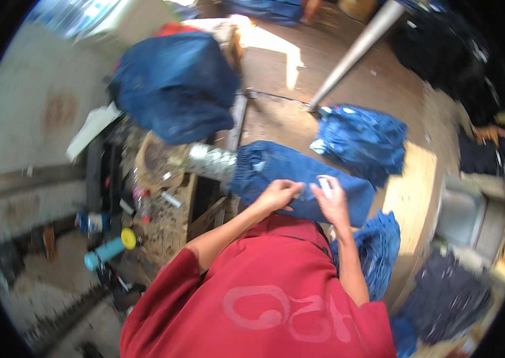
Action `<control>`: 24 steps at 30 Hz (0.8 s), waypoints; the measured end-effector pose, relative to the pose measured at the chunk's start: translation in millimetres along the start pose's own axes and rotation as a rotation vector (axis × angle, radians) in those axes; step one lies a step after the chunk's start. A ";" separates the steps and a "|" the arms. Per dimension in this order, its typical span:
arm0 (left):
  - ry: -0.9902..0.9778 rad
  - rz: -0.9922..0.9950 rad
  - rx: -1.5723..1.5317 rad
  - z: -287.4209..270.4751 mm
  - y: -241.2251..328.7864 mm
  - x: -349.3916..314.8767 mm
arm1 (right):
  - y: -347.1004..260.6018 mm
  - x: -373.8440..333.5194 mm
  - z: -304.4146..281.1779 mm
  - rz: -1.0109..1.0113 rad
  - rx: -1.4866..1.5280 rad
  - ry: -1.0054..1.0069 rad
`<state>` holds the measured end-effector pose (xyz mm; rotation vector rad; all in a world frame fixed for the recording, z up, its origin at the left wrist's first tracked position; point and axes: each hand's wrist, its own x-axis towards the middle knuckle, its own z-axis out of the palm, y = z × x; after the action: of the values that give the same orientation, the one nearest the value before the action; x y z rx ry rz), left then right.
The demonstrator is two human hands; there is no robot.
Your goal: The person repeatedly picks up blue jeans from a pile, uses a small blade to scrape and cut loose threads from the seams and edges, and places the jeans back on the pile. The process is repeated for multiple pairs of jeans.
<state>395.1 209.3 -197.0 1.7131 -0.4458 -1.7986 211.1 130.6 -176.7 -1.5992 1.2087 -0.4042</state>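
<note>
Nearest is the person's red shirt (258, 286); just beyond it a blue denim garment (300, 167) lies crosswise under both hands. The left hand (281, 195) rests on it with fingers curled; whether it pinches cloth I cannot tell. The right hand (332, 206) closes around a small white piece (325, 186). The denim's left end meets a foil-wrapped cylinder (212, 162), which probably props it at working height. A denim bundle (360, 140) lies far right on the brown floor (336, 45); a stained wall (25, 131) stands left.
</note>
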 end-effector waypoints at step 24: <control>0.021 0.463 -0.254 26.2 -65.7 -7.3 | -152.3 92.8 344.8 -0.608 -0.587 -0.397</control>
<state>356.4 259.4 -229.4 1.3229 -0.5292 -1.4319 586.2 225.1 -210.5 -2.4234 0.5314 -0.0861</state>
